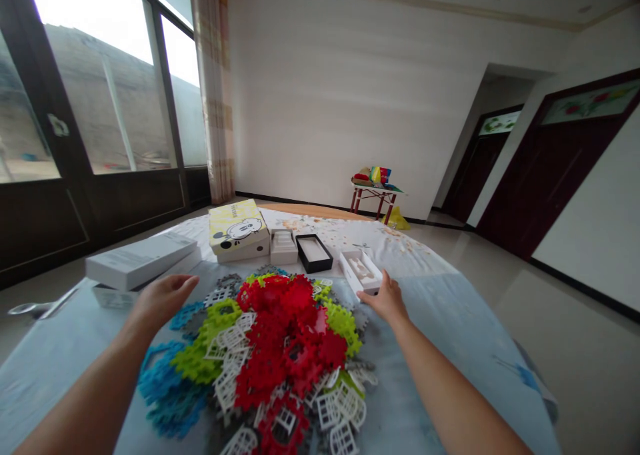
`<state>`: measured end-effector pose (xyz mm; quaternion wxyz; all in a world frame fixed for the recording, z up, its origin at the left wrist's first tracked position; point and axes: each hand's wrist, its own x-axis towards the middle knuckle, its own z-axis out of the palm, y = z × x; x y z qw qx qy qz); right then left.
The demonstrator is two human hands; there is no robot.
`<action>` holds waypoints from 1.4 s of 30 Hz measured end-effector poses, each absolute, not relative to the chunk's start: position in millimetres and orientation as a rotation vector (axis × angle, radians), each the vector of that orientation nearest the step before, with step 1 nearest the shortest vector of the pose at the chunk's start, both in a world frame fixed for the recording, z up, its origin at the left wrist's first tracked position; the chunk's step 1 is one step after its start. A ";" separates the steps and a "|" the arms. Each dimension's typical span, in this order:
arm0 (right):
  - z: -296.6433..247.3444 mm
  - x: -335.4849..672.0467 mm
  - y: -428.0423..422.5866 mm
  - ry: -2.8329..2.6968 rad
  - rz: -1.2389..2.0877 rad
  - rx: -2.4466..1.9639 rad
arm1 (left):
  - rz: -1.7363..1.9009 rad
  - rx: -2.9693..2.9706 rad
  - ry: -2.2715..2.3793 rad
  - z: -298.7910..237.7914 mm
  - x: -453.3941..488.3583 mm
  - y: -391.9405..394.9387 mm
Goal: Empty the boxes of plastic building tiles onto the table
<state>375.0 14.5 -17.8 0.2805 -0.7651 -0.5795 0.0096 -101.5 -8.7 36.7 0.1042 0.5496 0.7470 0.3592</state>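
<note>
The right hand (386, 298) pinches the near end of the open white box (352, 278), out on the bench (440, 335) just beside the black tray (316, 266), while the left hand (164, 300), loosely spread, hovers near a long white carton (143, 262)!

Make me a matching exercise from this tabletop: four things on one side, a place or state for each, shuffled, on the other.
Things
1. red pieces
2. yellow box
3. black box
4. right hand

Places and states
A. touching the near end of the open white box
B. with green pieces on both sides
C. between the small white box and the open white box
D. bearing a cartoon print

Pairs: 1-B, 2-D, 3-C, 4-A
</note>
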 end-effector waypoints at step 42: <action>10.8 298.4 111.9 -1.585 0.083 -1.616 | 1.331 1.178 1.977 -15.4 -118.2 -7.1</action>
